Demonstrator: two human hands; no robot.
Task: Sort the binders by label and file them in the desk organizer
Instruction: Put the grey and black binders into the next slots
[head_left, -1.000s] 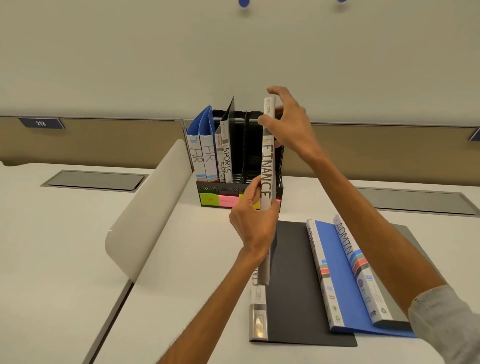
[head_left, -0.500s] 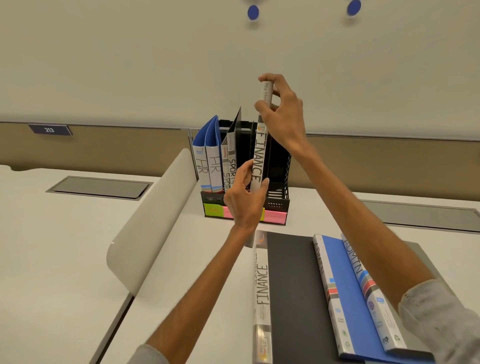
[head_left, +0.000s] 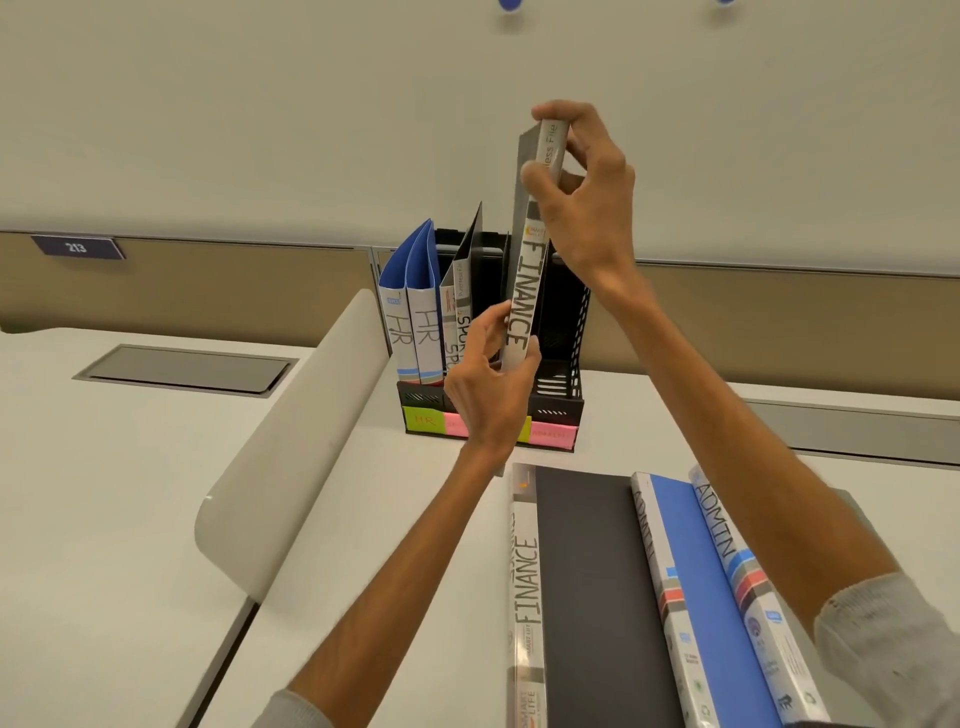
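— Binder count?

— Eight. One FINANCE binder is in hand. Four are filed in the desk organizer, all left of the left fingers: two HR binders and two SP-lettered binders, the rest of their lettering covered by those fingers. Three lie flat on the tabletop, below both sets of fingers: a second FINANCE binder and two ADMIN binders, overlapping.

— Grip?

— Right hand: fingers and thumb pinch the top end of the spine. Left hand: fingers curl round its lower end. The binder is near upright, top leaning right, in front of the organizer. Whether its foot has entered a slot is not determinable.

— Surroundings, obstructions?

— Green and pink sticky labels run along the organizer's front, partly covered by the left wrist. One white divider panel stands well left of the fingers. One plate marked 213 is on the far wall.
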